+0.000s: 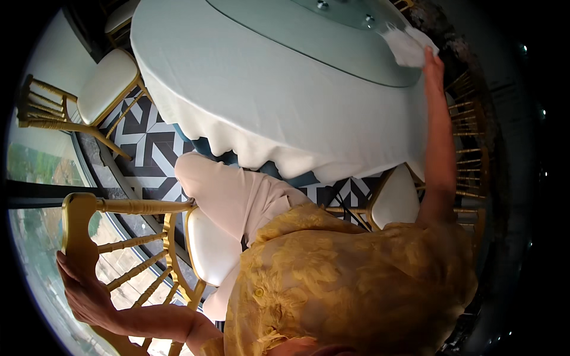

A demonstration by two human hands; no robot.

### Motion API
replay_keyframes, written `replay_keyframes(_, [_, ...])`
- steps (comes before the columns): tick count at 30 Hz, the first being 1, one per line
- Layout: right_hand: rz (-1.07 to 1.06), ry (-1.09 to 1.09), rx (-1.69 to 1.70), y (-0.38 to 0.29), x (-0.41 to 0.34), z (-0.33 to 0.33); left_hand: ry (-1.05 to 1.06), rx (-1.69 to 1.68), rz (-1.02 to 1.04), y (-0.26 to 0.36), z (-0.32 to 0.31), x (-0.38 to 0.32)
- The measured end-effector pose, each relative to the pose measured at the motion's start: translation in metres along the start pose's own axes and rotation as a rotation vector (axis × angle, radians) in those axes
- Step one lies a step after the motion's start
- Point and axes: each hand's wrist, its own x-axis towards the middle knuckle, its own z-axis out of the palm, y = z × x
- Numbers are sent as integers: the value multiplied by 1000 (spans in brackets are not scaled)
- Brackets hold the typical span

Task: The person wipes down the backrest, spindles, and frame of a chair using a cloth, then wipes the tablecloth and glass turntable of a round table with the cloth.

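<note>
My right hand point(433, 64) is stretched out at the upper right, gripping a crumpled white cloth point(407, 46). The cloth lies on the edge of a round glass tabletop point(329, 49), which sits on a table covered with a white tablecloth point(249, 98). At the lower left, my left hand point(87, 289) is wrapped around the top rail of a gold spindle-back chair point(80, 222). Its fingertips show at the rail's outer side, and the rest of the grip is partly hidden. My leg in pale trousers rests across this chair's white seat point(213, 249).
Another gold chair point(107, 86) stands at the left, beside the window. A white-seated chair point(394, 200) is tucked near the table at the right, with several gold chair backs point(467, 120) beyond. Shiny metal knobs point(368, 18) show on the glass. The floor point(147, 142) is patterned black and white.
</note>
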Motion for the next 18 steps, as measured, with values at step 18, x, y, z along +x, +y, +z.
replay_keyframes(18, [-1301, -528, -582, -153, -213, 181, -8, 80, 173, -13, 7, 5])
